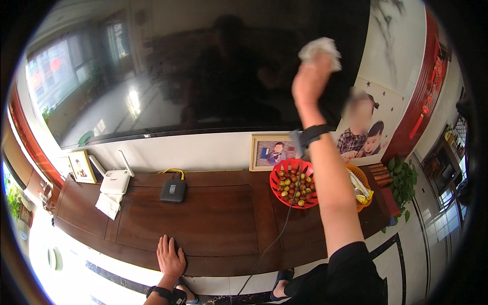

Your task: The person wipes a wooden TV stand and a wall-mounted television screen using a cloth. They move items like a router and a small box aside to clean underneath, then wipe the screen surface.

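Note:
My right hand (pixel 313 82) is raised against the dark screen of a large television (pixel 228 84), near its right side, and holds a crumpled white cloth (pixel 320 47) on the glass; hand and cloth are slightly blurred. My left hand (pixel 170 257) rests palm down on the front edge of a dark wooden cabinet (pixel 187 228), its fingers a little spread and nothing in it. Both wrists wear black bands. Below my right forearm stands a red plastic basket (pixel 275 187) of green and brown fruit, partly crossed by a thin dark cable (pixel 280 232).
On the cabinet stand a white router (pixel 115 182) over some papers (pixel 108 206), a black box (pixel 173 190) with yellow cable, framed photos (pixel 82 167) (pixel 253 152) and an orange basket (pixel 366 177) behind my forearm. A leafy plant (pixel 404 183) is at the right end.

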Demonstrator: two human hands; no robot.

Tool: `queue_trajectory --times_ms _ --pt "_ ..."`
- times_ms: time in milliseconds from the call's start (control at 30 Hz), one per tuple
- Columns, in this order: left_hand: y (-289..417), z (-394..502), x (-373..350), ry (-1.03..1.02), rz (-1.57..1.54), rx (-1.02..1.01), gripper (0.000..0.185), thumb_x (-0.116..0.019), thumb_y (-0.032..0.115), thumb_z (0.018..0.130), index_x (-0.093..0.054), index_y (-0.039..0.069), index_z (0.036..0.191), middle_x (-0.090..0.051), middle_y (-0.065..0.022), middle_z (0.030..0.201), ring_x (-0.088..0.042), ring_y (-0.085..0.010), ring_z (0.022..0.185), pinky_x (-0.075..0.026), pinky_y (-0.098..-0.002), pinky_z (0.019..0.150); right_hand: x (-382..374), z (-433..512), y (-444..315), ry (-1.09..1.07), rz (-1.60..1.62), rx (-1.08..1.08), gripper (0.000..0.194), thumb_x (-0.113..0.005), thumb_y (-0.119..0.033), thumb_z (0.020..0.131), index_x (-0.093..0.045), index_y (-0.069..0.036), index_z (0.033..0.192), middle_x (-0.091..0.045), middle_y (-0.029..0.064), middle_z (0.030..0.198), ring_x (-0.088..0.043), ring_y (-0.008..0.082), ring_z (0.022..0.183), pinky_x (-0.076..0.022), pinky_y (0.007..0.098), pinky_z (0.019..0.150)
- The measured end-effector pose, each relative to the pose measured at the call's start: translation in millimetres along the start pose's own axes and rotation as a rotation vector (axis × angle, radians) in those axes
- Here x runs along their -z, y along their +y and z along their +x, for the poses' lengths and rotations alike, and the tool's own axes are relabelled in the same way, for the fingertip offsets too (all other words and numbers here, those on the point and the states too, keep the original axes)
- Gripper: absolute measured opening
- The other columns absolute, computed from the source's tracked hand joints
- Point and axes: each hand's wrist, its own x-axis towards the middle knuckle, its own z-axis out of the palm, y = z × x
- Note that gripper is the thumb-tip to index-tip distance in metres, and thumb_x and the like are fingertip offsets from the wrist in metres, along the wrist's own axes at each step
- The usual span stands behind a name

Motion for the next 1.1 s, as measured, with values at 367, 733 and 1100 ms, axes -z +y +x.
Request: queue_trajectory --times_ms 367,733,1100 --pt "-3 1 -1 -0.007 0.010 -0.002 0.055 -0.065 0.026 0.097 -0.057 -0.001 0.144 -0.047 -0.0272 0.162 -0.040 -0.0474 0.152 -0.033 -0.0577 0.124 32 -10 -56 -0.464 0.321 0.583 0.036 -0.059 -0.012 0.097 -0.071 -0.009 0.130 -0.066 0.0104 0.143 -0.058 0.0341 0.137 -0.0450 0.0515 0.116" --pt "-2 0 -3 -0.022 -0.012 0.002 0.055 -0.064 0.023 0.097 -0.056 -0.003 0.145 -0.045 -0.0279 0.163 -0.039 -0.0482 0.153 -0.032 -0.0582 0.125 52 -37 116 -0.242 -0.016 -0.372 0.054 -0.047 -0.017 0.112 -0.039 -0.002 0.163 -0.030 0.0257 0.172 -0.029 0.0508 0.156 -0.0286 0.0561 0.128" --pt "-4 0 -4 -0.020 0.004 -0.002 0.055 -0.064 0.021 0.097 -0.055 -0.001 0.146 -0.044 -0.0284 0.164 -0.038 -0.0492 0.153 -0.031 -0.0578 0.125 4 102 147 -0.158 -0.137 -0.092 0.054 -0.051 -0.023 0.110 -0.046 0.000 0.158 -0.039 0.0277 0.165 -0.037 0.0513 0.150 -0.0299 0.0587 0.126"
